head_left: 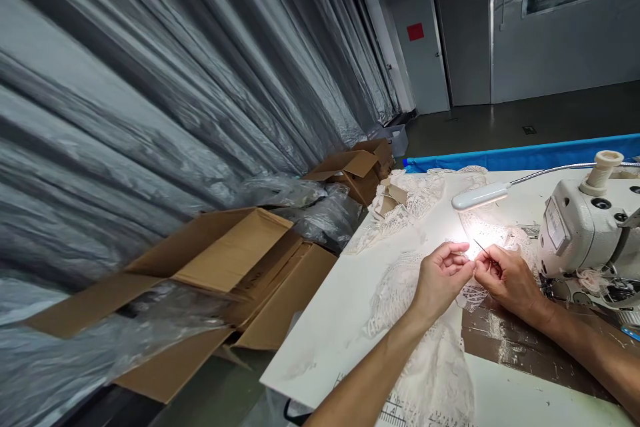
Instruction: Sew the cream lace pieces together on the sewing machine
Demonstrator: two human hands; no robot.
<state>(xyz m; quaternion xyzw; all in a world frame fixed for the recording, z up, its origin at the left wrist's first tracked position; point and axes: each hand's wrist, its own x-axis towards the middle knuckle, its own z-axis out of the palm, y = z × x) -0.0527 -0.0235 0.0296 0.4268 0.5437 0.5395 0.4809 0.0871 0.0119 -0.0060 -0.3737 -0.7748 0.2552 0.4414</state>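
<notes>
My left hand [443,277] and my right hand [507,278] meet fingertip to fingertip over a piece of cream lace fabric [425,327] on the white sewing table [330,333]. Both hands are pinched. A thin dark needle-like tool [481,247] sticks up from my right fingers under the lamp's bright spot. My left fingers pinch the lace or a thread at the same point; which one is too small to tell. The white sewing machine [585,230] stands just right of my right hand.
A gooseneck lamp [479,196] hangs over the work. More lace [415,203] is piled at the table's far end. Open cardboard boxes [235,260] and plastic bags lie on the floor left of the table, against a silvery curtain [150,93]. A door [463,33] is ahead.
</notes>
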